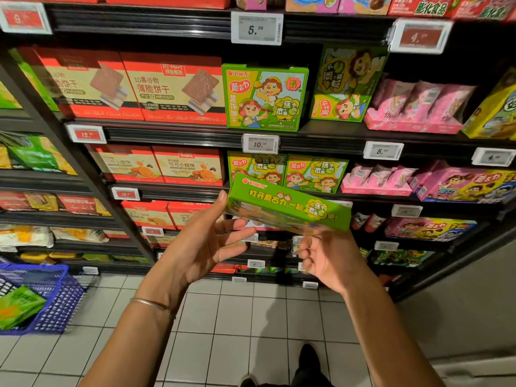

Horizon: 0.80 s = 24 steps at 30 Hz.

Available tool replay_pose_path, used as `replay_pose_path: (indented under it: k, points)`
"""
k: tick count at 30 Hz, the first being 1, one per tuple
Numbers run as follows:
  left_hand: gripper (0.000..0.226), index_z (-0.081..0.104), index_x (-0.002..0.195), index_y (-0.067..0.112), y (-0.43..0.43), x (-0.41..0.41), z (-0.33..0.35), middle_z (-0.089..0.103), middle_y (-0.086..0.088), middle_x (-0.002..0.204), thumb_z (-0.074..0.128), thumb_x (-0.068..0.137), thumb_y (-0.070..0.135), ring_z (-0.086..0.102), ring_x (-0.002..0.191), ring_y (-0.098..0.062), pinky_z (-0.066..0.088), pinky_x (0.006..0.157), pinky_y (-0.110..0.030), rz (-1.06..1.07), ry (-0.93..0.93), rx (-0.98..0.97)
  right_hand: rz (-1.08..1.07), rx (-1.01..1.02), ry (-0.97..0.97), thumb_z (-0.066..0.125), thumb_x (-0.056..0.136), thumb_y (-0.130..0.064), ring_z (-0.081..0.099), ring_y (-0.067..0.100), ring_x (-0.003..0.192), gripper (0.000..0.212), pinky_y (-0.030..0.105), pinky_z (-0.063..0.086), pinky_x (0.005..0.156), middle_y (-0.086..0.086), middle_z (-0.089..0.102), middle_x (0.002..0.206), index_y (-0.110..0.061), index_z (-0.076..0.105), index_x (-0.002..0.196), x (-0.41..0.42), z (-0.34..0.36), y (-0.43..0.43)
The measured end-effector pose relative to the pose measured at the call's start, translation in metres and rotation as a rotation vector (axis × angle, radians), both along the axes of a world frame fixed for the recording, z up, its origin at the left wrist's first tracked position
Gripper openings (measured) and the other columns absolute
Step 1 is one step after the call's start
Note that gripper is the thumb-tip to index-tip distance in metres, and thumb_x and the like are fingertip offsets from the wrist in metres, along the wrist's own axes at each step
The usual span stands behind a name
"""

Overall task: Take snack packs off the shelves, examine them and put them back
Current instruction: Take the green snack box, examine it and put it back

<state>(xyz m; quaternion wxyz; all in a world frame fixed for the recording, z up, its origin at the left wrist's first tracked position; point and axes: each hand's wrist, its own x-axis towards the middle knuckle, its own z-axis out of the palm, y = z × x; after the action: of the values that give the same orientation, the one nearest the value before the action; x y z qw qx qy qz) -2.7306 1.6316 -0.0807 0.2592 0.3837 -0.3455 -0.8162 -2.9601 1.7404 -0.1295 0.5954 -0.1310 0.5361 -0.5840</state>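
The right hand (325, 256) grips the green snack box (290, 209) from below; the left hand (205, 240), fingers straight, touches its end.

I see the green snack box (287, 208) tilted before the shelves (178, 135). My right hand (326, 255) grips it underneath. My left hand (206, 241), fingers straight, touches its end.
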Motion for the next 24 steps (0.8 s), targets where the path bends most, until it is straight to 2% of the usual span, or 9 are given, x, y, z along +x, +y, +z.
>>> replay_pose_path:
  k: [1,3,4,6,9,12,15,21,24]
  points:
    - [0.033,0.085,0.092,0.030,0.000,0.001,-0.002,0.077,-0.009,0.096,0.069,0.080,0.058,0.078,0.103,-0.028,0.063,0.055,-0.030,0.002,0.007,0.017,-0.008,0.009,0.009,0.037,0.097,-0.024,0.052,0.017,0.050,0.052,0.027,0.040,0.043,0.006,0.057,0.062,-0.031,0.075,0.063,0.000,0.003,0.000]
    - [0.037,0.080,0.088,0.023,0.000,0.000,-0.008,0.077,-0.011,0.099,0.069,0.080,0.058,0.078,0.101,-0.029,0.063,0.054,-0.032,0.006,0.015,0.062,-0.003,0.036,0.020,0.041,0.096,-0.033,0.052,0.017,0.053,0.037,0.027,0.040,0.043,0.007,0.055,0.066,-0.026,0.075,0.083,0.000,0.010,0.000]
    - [0.038,0.074,0.089,0.021,0.000,0.000,-0.011,0.077,-0.013,0.101,0.069,0.080,0.058,0.079,0.099,-0.030,0.063,0.053,-0.033,0.009,0.015,0.090,0.010,0.049,0.018,0.041,0.097,-0.041,0.052,0.016,0.054,0.035,0.027,0.041,0.044,0.006,0.055,0.067,-0.023,0.071,0.094,0.001,0.012,0.001]
    - [0.041,0.069,0.091,0.021,0.001,-0.001,-0.017,0.077,-0.014,0.104,0.065,0.080,0.060,0.080,0.094,-0.030,0.064,0.054,-0.036,0.010,0.007,0.134,0.028,0.065,0.037,0.040,0.097,-0.057,0.054,0.016,0.056,0.046,0.027,0.043,0.046,0.004,0.055,0.068,-0.020,0.066,0.102,0.001,0.016,0.002]
    - [0.047,0.059,0.115,0.019,0.001,-0.001,-0.025,0.076,-0.016,0.112,0.054,0.095,0.062,0.079,0.096,-0.031,0.066,0.058,-0.038,0.006,0.013,0.181,0.021,0.064,0.088,0.040,0.095,-0.074,0.056,0.016,0.061,0.063,0.030,0.042,0.055,0.003,0.057,0.070,-0.021,0.071,0.108,0.004,0.019,0.004]
    - [0.058,0.053,0.139,0.017,0.001,-0.002,-0.029,0.074,-0.016,0.119,0.047,0.101,0.061,0.079,0.097,-0.030,0.066,0.062,-0.038,-0.005,0.025,0.204,0.004,0.076,0.098,0.041,0.093,-0.077,0.056,0.018,0.066,0.067,0.031,0.042,0.058,0.005,0.057,0.072,-0.021,0.072,0.112,0.005,0.023,0.006]
    - [0.068,0.049,0.149,0.012,0.001,-0.003,-0.031,0.072,-0.017,0.127,0.046,0.102,0.061,0.079,0.098,-0.030,0.066,0.061,-0.039,-0.007,0.023,0.204,0.008,0.085,0.106,0.041,0.093,-0.078,0.056,0.019,0.066,0.068,0.030,0.042,0.057,0.005,0.057,0.072,-0.021,0.072,0.114,0.005,0.025,0.008]
    - [0.062,0.049,0.147,0.015,0.003,-0.007,-0.032,0.071,-0.018,0.133,0.043,0.104,0.059,0.078,0.100,-0.032,0.066,0.061,-0.039,-0.007,0.042,0.208,0.001,0.073,0.083,0.043,0.093,-0.077,0.057,0.018,0.066,0.067,0.030,0.043,0.055,0.005,0.057,0.071,-0.020,0.071,0.114,0.001,0.026,0.012]
    - [0.043,0.055,0.133,0.021,0.004,-0.007,-0.031,0.070,-0.021,0.133,0.043,0.107,0.053,0.078,0.101,-0.034,0.066,0.061,-0.039,-0.018,0.080,0.218,-0.004,0.063,0.073,0.046,0.091,-0.077,0.058,0.017,0.064,0.065,0.029,0.045,0.053,0.004,0.057,0.069,-0.021,0.073,0.111,-0.001,0.024,0.015]
